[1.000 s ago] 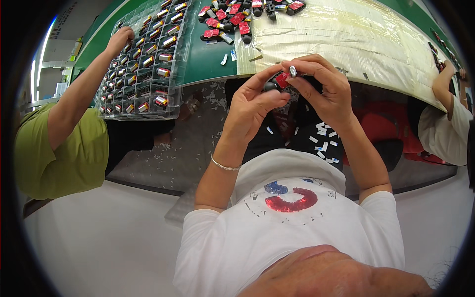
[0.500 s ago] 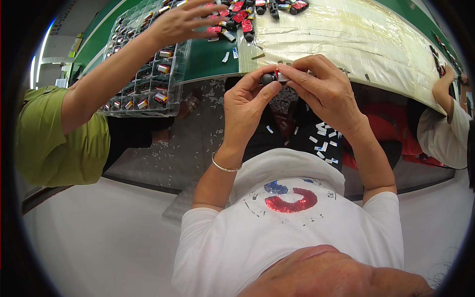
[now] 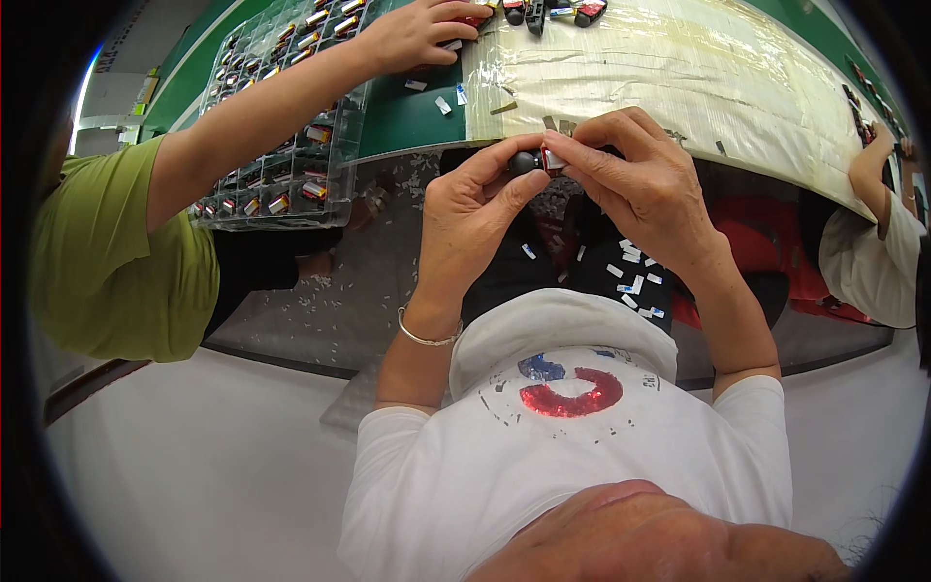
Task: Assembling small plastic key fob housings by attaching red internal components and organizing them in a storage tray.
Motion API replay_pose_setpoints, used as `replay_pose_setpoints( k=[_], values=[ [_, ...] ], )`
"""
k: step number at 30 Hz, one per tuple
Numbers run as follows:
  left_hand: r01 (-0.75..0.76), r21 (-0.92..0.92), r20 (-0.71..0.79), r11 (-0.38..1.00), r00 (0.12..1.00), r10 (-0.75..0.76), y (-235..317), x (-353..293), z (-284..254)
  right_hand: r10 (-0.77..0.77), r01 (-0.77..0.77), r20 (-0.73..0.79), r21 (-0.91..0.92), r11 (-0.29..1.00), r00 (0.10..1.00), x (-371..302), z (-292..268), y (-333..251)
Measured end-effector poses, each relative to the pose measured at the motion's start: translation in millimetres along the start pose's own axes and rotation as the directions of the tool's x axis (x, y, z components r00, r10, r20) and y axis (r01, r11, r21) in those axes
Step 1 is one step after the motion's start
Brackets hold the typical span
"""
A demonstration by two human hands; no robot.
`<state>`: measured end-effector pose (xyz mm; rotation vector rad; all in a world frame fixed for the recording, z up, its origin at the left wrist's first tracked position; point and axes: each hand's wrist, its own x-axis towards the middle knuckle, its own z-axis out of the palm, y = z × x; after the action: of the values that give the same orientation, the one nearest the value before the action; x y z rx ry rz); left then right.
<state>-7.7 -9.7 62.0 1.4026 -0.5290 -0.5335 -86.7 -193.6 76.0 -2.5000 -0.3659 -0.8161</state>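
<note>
At the table's near edge, both my hands meet around a small black round-ended device (image 3: 525, 162) with a red and pale block at its right end. My left hand (image 3: 475, 199) pinches the dark ball-like end between thumb and fingers. My right hand (image 3: 635, 175) has thumb and fingertips closed on the red and pale end, so part of the block is covered. A yellowish-white sheet (image 3: 621, 68) covers the table just beyond my fingers.
A co-worker's hand (image 3: 422, 37) rests among parts at the back. Left stands a clear compartment tray (image 3: 347, 184) of small red, yellow and silver pieces. White slips (image 3: 637, 284) lie on my lap; others litter the floor. Another person's arm (image 3: 870, 170) is at far right.
The device has turned in my fingers, and more of its pale block face shows. My left hand shifted slightly left. The co-worker's spread hand has come to the right, onto the parts.
</note>
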Motion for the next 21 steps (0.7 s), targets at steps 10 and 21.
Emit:
replay_pose_setpoints(
  k=[10, 21],
  values=[
    [-0.025, -0.118, -0.107, 0.993, 0.994, 0.012, -15.3, 5.1, 11.8, 0.150, -0.144, -0.085, 0.081, 0.986, 0.985, -11.5, 23.9, -5.0],
    [-0.294, 0.090, -0.135, 0.952, 0.943, 0.304, -14.0, -4.4, 21.5, 0.490, -0.337, 0.117, 0.858, 0.389, 0.864, -23.7, 30.3, 2.4]
  ],
)
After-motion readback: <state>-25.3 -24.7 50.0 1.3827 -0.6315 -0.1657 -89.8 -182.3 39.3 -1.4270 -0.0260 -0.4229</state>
